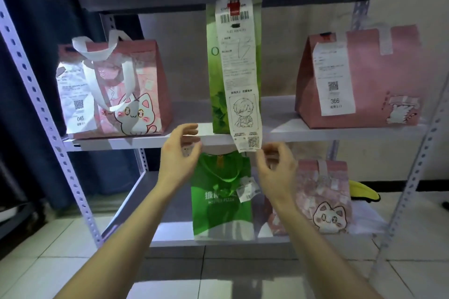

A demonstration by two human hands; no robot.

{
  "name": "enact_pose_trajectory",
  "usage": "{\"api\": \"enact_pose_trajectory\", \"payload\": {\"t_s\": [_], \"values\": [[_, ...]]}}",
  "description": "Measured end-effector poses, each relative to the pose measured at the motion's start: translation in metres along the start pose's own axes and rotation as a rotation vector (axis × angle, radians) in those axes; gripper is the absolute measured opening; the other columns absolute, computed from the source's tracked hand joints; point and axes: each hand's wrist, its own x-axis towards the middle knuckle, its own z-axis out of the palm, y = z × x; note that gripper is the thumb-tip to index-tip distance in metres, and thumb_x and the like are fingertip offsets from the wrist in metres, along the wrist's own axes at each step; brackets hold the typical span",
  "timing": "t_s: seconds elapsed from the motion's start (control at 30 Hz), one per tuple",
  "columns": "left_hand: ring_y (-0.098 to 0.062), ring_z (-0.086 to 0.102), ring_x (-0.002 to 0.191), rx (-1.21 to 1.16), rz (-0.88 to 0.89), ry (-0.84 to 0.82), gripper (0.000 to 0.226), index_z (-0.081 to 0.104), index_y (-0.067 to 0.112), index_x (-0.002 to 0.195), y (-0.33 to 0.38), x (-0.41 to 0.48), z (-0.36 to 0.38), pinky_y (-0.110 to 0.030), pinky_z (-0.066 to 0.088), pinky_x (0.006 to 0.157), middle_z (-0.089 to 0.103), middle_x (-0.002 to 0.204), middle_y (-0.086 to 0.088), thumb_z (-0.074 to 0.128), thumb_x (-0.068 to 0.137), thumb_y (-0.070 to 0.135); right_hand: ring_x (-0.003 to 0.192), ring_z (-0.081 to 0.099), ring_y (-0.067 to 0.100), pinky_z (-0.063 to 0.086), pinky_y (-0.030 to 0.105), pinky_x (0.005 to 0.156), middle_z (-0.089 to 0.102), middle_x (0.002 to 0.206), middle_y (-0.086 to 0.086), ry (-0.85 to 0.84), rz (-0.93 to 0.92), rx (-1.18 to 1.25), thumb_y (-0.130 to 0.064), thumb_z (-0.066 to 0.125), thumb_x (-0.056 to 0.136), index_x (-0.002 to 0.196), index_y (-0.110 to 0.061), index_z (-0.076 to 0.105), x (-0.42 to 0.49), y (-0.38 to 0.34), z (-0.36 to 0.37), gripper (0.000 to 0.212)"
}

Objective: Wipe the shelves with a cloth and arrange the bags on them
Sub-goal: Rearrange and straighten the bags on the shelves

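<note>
The fingers (188,128) of the left hand (178,155) are being held apart and loosely curved, with nothing gripped, just before the near edge of the middle shelf (340,135). Those of the right hand (277,172) are likewise being kept spread and empty beside the lower end of a long paper receipt (239,68); contact cannot be told. The receipt, printed with barcodes and a drawn figure, is being carried by a tall glossy green bag (218,111) mid-shelf. Left, a pink cat-printed bag (136,94) is being shown labelled "046"; right, a matte pink bag (379,75), "366". Below, a green bag (218,206) reading "PIZZA" is being flanked on the right by another pink cat bag (325,201).
</note>
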Motion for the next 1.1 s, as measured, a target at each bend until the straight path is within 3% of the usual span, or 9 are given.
{"api": "enact_pose_trajectory", "payload": {"t_s": [0.1, 0.17, 0.37, 0.53, 0.63, 0.77, 0.87, 1.0, 1.1], "values": [[-0.007, 0.073, 0.095, 0.076, -0.048, 0.032, 0.03, 0.066, 0.034, 0.113, -0.038, -0.04, -0.012, -0.017, 0.058, 0.083, 0.075, 0.105, 0.015, 0.075, 0.094, 0.012, 0.093, 0.065, 0.002, 0.061, 0.03, 0.08, 0.064, 0.105, -0.013, -0.074, 0.103, -0.1, -0.024, 0.072, 0.097, 0.108, -0.031, 0.06, -0.043, 0.043, 0.014, 0.018], [-0.009, 0.071, 0.095, 0.127, -0.202, -0.029, 0.03, 0.063, 0.03, 0.112, -0.072, -0.065, -0.014, -0.028, 0.06, 0.085, 0.073, 0.102, 0.012, 0.08, 0.092, 0.016, 0.101, 0.064, 0.009, 0.059, 0.037, 0.089, 0.06, 0.119, -0.008, -0.125, 0.192, -0.206, -0.029, 0.075, 0.093, 0.125, -0.025, 0.055, -0.065, 0.071, 0.024, 0.038], [-0.025, 0.06, 0.134, 0.173, -0.667, -0.537, 0.095, 0.031, 0.021, 0.162, -0.146, -0.121, 0.004, -0.046, 0.052, 0.112, 0.055, 0.148, 0.0, 0.088, 0.089, 0.037, 0.142, 0.048, 0.037, 0.047, 0.049, 0.112, 0.041, 0.161, 0.014, -0.434, 0.484, -0.454, -0.044, 0.086, 0.085, 0.163, -0.01, 0.026, -0.099, 0.138, 0.046, 0.103], [-0.028, 0.064, 0.134, -0.011, -0.715, -0.641, 0.066, 0.042, 0.02, 0.156, -0.164, -0.129, 0.028, -0.054, 0.058, 0.106, 0.06, 0.151, -0.001, 0.076, 0.1, 0.017, 0.124, 0.065, 0.032, 0.053, 0.044, 0.104, 0.069, 0.134, 0.008, -0.528, 0.536, -0.383, -0.034, 0.083, 0.089, 0.145, -0.016, 0.048, -0.111, 0.159, 0.062, 0.069], [-0.025, 0.067, 0.129, 0.138, -0.636, -0.688, 0.054, 0.048, 0.017, 0.15, -0.173, -0.136, 0.031, -0.045, 0.057, 0.108, 0.066, 0.146, -0.005, 0.073, 0.102, 0.018, 0.112, 0.068, 0.027, 0.055, 0.041, 0.098, 0.072, 0.12, 0.003, -0.481, 0.516, -0.362, -0.028, 0.078, 0.091, 0.129, -0.018, 0.057, -0.119, 0.158, 0.066, 0.045], [-0.03, 0.079, 0.084, 0.688, -0.629, -0.855, 0.038, 0.069, 0.008, 0.109, -0.17, -0.124, 0.02, -0.042, 0.067, 0.078, 0.079, 0.099, -0.009, 0.075, 0.097, 0.044, 0.09, 0.069, 0.015, 0.06, 0.043, 0.089, 0.071, 0.098, -0.009, -0.205, 0.477, -0.358, -0.022, 0.068, 0.093, 0.11, -0.023, 0.065, -0.118, 0.158, 0.037, 0.017], [-0.022, 0.08, 0.064, 0.452, -0.741, -1.068, 0.029, 0.076, 0.005, 0.093, -0.154, -0.129, 0.031, -0.042, 0.068, 0.06, 0.081, 0.075, -0.007, 0.074, 0.1, 0.033, 0.081, 0.068, 0.012, 0.06, 0.04, 0.08, 0.07, 0.087, -0.011, -0.09, 0.449, -0.396, -0.023, 0.068, 0.094, 0.097, -0.023, 0.066, -0.109, 0.168, -0.004, 0.005], [-0.029, 0.079, 0.075, 0.114, -0.577, -1.08, 0.012, 0.071, 0.011, 0.102, -0.106, -0.153, 0.094, -0.053, 0.068, 0.073, 0.08, 0.089, -0.01, 0.075, 0.099, 0.023, 0.086, 0.067, 0.021, 0.059, 0.043, 0.081, 0.069, 0.093, -0.002, -0.003, 0.446, -0.462, -0.029, 0.071, 0.095, 0.097, -0.016, 0.066, -0.097, 0.187, -0.053, 0.014], [-0.026, 0.074, 0.105, 0.159, -0.343, -0.949, 0.038, 0.062, 0.014, 0.13, -0.073, -0.166, 0.158, -0.04, 0.061, 0.095, 0.073, 0.122, -0.007, 0.077, 0.097, 0.027, 0.116, 0.056, 0.033, 0.054, 0.049, 0.096, 0.057, 0.123, 0.01, 0.14, 0.439, -0.601, -0.033, 0.081, 0.086, 0.122, -0.008, 0.057, -0.089, 0.2, -0.078, 0.05]]}}
